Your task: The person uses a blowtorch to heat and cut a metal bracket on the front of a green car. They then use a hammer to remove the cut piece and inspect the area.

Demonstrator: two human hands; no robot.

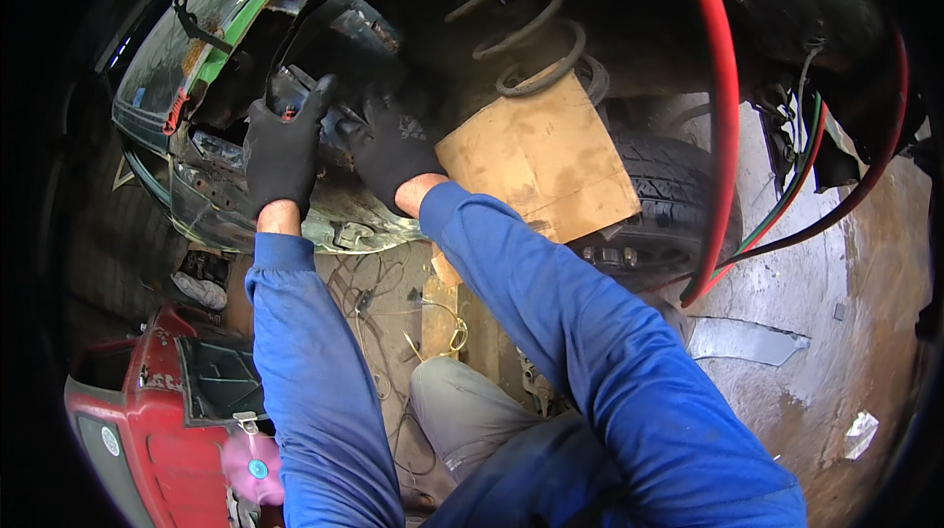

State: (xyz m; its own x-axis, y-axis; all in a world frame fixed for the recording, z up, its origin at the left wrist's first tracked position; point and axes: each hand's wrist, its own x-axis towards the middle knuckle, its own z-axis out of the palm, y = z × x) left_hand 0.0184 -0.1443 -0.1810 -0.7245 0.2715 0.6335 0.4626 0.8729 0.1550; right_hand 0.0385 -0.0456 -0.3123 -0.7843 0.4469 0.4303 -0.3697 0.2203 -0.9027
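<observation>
My left hand (285, 152), in a black glove, is closed around the edge of a small grey metal piece (287, 88) inside the opened car body. Its thumb points up along the right side of that piece. Close by on the right, my right hand (396, 149), gloved the same way, reaches into the dark cavity with its fingers bent together; what they grip is hidden. Below both wrists runs the worn, pale-green lower edge (359, 236) of the body. A brown cardboard sheet (536, 159) lies just right of my right wrist.
A coil spring (565, 66) hangs above the cardboard, with a tyre (674, 184) behind it. A thick red hose (726, 86) drops across the right side. Thin cables (379, 331) lie on the floor below. At lower left stand a red body part (177, 440) and a pink round object (253, 469).
</observation>
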